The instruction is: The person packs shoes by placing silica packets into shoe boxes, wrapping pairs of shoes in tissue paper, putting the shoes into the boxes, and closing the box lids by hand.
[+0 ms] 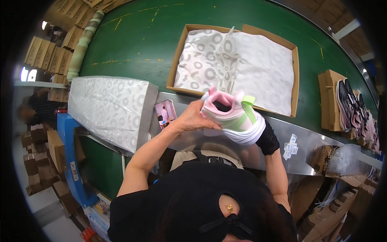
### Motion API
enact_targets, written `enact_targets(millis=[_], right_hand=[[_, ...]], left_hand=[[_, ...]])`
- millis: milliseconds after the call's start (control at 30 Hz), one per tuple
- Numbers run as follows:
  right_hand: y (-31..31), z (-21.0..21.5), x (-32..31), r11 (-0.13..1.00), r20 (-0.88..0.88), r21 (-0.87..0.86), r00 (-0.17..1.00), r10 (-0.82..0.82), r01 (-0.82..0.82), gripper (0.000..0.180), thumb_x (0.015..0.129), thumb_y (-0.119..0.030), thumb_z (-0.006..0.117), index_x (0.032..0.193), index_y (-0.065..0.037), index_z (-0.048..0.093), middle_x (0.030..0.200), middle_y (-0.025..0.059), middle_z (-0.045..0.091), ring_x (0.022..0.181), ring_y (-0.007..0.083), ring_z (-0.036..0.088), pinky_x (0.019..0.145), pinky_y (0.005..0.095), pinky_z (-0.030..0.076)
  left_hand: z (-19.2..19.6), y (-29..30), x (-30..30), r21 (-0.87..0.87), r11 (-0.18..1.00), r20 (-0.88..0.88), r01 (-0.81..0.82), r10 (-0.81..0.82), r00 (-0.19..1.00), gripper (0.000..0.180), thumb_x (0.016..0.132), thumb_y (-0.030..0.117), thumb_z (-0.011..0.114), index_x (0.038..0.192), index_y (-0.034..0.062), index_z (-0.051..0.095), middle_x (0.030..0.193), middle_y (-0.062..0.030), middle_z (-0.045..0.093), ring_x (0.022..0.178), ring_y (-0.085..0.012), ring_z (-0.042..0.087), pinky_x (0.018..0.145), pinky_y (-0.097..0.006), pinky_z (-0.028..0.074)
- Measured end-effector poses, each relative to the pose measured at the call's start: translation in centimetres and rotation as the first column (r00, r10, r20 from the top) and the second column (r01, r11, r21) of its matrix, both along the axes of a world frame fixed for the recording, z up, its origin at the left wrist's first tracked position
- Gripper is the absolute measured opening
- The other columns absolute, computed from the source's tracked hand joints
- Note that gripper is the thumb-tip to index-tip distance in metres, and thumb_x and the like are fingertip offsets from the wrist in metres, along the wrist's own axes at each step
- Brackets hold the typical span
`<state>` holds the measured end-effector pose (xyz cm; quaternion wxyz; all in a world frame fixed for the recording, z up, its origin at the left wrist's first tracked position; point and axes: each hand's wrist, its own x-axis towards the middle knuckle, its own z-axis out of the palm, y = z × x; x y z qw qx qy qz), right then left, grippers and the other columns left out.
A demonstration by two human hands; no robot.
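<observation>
A white, pink and pale green sneaker [238, 121] is held up before me, its pink-lined opening facing upward. My left hand [194, 117] grips it at the pink collar end, the thumb lying along its side. At the white sole on the other end is my right hand [269, 139], in black lace, its fingers mostly hidden behind the sneaker. Just beyond the sneaker, an open cardboard box [171, 76] lies on the green table, lined with patterned white tissue paper [264, 68]. Small white sachets [290, 147] are scattered on the metal ledge to the right of my right hand.
A plastic-wrapped stack of patterned paper [109, 107] stands at the left, beside a phone [165, 113] with its screen lit. Several dark and pink shoes [354, 105] sit against a carton [331, 101] at the far right. A blue frame [70, 157] rises at the left.
</observation>
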<state>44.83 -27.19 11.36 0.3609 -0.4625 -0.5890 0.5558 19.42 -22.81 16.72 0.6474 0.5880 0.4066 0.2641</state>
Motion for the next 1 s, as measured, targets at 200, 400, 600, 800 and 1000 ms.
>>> enact_targets(millis=[200, 400, 600, 800, 1000], right_hand=[[1.9, 3.2, -1.3, 0.857, -0.221, -0.484, 0.973, 0.073, -0.174, 0.028, 0.087, -0.026, 0.048, 0.091, 0.000, 0.058, 0.079, 0.0067, 0.060, 0.068, 0.0117, 0.054, 0.066, 0.0231, 0.043], [0.3, -0.1, -0.7, 0.813, -0.325, -0.564, 0.944, -0.058, -0.145, 0.032, 0.086, -0.027, 0.050, 0.101, 0.001, 0.056, 0.086, 0.0082, 0.062, 0.075, 0.0102, 0.055, 0.069, 0.0212, 0.043], [-0.2, -0.7, -1.0, 0.805, -0.219, -0.592, 0.957, -0.192, 0.027, 0.038, 0.082, -0.023, 0.056, 0.112, 0.000, 0.048, 0.097, 0.0066, 0.059, 0.082, 0.0100, 0.054, 0.066, 0.0220, 0.043], [4.3, -1.9, -0.2, 0.645, -0.206, -0.620, 0.700, -0.684, 0.447, 0.039, 0.074, -0.019, 0.065, 0.106, -0.003, 0.049, 0.095, 0.0058, 0.056, 0.085, 0.0130, 0.053, 0.066, 0.0252, 0.044], [6.3, -3.5, 0.2, 0.726, 0.440, 0.583, 0.609, -0.660, 0.365, 0.052, 0.064, 0.000, 0.057, 0.114, -0.005, 0.045, 0.115, 0.0165, 0.045, 0.105, 0.0291, 0.043, 0.077, 0.0421, 0.036]], left_hand=[[2.6, 1.1, -1.6, -0.009, 0.971, 0.167, -0.241, 0.239, 0.957, 0.059, 0.054, 0.004, 0.078, 0.106, 0.0007, 0.051, 0.096, -0.0035, 0.058, 0.088, -0.0108, 0.053, 0.078, -0.025, 0.044], [-0.1, 6.9, -1.4, 0.072, 0.870, 0.051, -0.487, 0.485, 0.873, 0.049, 0.071, 0.029, 0.069, 0.106, -0.0010, 0.051, 0.094, -0.0069, 0.059, 0.082, -0.0123, 0.056, 0.073, -0.026, 0.046], [-7.2, 14.4, 2.4, -0.444, 0.769, 0.055, -0.460, 0.536, 0.842, 0.058, 0.084, 0.043, 0.050, 0.115, -0.0046, 0.041, 0.106, -0.0160, 0.053, 0.091, -0.0233, 0.055, 0.073, -0.040, 0.047], [-8.7, 12.6, 6.6, -0.589, 0.800, -0.019, -0.114, 0.127, 0.992, 0.051, 0.089, 0.036, 0.040, 0.119, -0.0046, 0.036, 0.109, -0.0208, 0.049, 0.093, -0.0318, 0.054, 0.070, -0.045, 0.047], [-5.5, 10.4, 0.7, -0.153, 0.721, 0.179, -0.676, 0.693, 0.698, 0.050, 0.089, 0.039, 0.038, 0.115, -0.0034, 0.042, 0.104, -0.0165, 0.053, 0.097, -0.0247, 0.052, 0.075, -0.037, 0.046]])
